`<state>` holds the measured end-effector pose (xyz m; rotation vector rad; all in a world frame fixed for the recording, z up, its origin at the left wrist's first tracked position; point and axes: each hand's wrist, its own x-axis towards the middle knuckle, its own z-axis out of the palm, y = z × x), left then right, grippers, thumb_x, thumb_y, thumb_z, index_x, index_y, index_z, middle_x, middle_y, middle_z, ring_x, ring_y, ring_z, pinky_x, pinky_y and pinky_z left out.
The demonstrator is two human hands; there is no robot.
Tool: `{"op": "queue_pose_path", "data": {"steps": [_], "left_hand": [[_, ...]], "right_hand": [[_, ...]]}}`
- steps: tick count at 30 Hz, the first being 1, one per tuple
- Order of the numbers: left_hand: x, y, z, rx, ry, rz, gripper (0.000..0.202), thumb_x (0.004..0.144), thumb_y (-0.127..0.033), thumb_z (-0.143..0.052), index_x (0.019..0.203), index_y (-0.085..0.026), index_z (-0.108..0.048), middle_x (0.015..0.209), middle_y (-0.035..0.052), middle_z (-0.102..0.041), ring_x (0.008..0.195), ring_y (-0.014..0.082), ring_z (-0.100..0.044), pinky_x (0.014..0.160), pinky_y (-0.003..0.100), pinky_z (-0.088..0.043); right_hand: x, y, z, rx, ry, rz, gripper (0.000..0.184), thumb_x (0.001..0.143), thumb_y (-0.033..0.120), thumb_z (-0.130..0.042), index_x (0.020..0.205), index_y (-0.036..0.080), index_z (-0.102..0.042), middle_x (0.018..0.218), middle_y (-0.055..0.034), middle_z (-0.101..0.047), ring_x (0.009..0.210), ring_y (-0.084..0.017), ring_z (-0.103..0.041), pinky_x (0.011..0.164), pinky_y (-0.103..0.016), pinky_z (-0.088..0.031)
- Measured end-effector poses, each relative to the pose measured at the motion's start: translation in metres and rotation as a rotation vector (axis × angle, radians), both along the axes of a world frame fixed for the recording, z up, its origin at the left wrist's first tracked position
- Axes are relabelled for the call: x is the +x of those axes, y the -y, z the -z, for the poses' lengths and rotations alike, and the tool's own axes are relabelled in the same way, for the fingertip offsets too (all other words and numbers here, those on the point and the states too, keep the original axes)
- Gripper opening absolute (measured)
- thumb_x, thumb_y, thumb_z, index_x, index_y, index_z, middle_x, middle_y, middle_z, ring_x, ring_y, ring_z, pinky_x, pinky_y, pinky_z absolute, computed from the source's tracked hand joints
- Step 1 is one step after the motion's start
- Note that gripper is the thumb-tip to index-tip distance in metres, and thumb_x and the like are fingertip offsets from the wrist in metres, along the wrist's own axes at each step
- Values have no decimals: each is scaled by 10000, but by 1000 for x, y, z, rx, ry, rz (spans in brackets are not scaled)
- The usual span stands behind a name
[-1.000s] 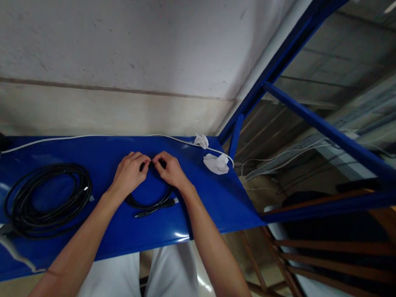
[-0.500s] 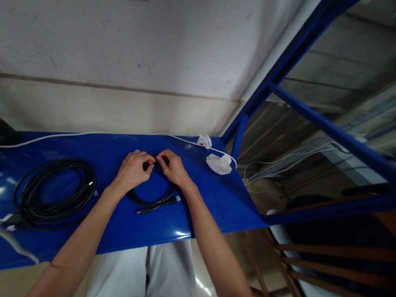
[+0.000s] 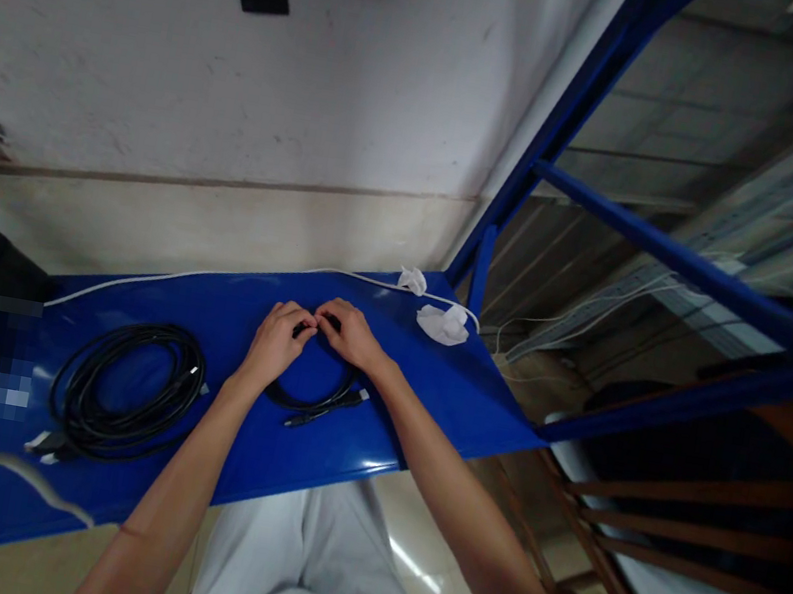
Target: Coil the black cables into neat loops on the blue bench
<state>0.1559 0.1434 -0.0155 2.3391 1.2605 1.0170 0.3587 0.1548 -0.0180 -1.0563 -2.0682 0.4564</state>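
Pinching at the far side of a small black cable loop (image 3: 306, 408): left hand (image 3: 279, 338) and right hand (image 3: 353, 336), thumbs against fingertips, the two hands meeting. Dark material shows inside both grips, likely the cable itself; whether a tie is there too, cannot tell.

Loop lies on the blue bench (image 3: 483, 418), toward its right end, between far and near edges. Both ends loose on the near side: metal-tipped plug (image 3: 359, 397) pointing right, slimmer connector (image 3: 298, 419) pointing left.

Farther left, apart from the left forearm, a larger black cable coil (image 3: 80, 396). White cord (image 3: 179, 274) along the far edge; crumpled papers (image 3: 443, 324) near the far right corner.

Risks, my judgement: turns could spring open if one pinch slips, the cable being thin and probably springy. Loose ends could swing out if the loop is lifted by its far side alone. A leftward sweep of the left forearm could drag the larger coil out of shape.

Markings: no brand, label or writing legible on plugs, cables or bench; connectors too small to read.
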Motion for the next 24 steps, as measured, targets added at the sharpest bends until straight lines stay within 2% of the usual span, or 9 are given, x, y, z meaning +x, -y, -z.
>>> {"op": "queue_pose_path", "data": {"steps": [4, 7, 12, 15, 18, 24], "left_hand": [[1, 1, 0, -17, -26, -35, 90, 961, -153, -756, 968, -236, -722, 1083, 59, -706, 1097, 274, -663, 1075, 463, -506], [1, 3, -2, -15, -25, -47, 113, 960, -154, -760, 988, -239, -690, 1076, 59, -691, 1088, 278, -650, 1035, 455, -524], [1, 4, -4, -60, 26, -38, 189, 949, -146, -777, 1036, -245, -642, 1064, 47, -678, 1030, 258, -652, 971, 430, -543], [1, 4, -4, -89, 71, -28, 219, 954, -164, -786, 1096, -245, -640, 1098, 47, -684, 997, 237, -663, 949, 410, -555], [2, 5, -5, -83, 62, -1, 275, 965, -194, -791, 1196, -249, -653, 1151, 63, -704, 1048, 252, -675, 966, 421, -556], [5, 9, -9, -54, -3, 58, 119, 1014, -207, -737, 1126, -236, -707, 1097, 62, -744, 1063, 272, -671, 999, 446, -534]], "right_hand": [[6, -16, -15, -13, 189, -169, 155, 1018, 112, -617, 986, 186, -749, 973, -57, -731, 924, -196, -646, 874, -296, -465], [9, -22, -18, -39, 165, -230, 137, 1009, 126, -628, 978, 187, -747, 942, -39, -722, 858, -176, -639, 808, -270, -458], [10, -16, -6, -138, -45, -152, 114, 1042, 292, -674, 1013, 186, -705, 899, -17, -716, 780, -158, -646, 742, -257, -470], [11, -11, -3, -170, -80, -103, 181, 1029, 365, -722, 1016, 188, -684, 854, 0, -704, 749, -154, -644, 716, -256, -456], [11, -8, -4, -161, -75, -71, 246, 1032, 415, -730, 947, 187, -690, 845, -7, -705, 740, -153, -630, 713, -261, -440], [12, -5, -4, -162, -69, -50, 296, 1050, 439, -716, 907, 180, -721, 854, -22, -711, 744, -154, -629, 725, -266, -439]]}}
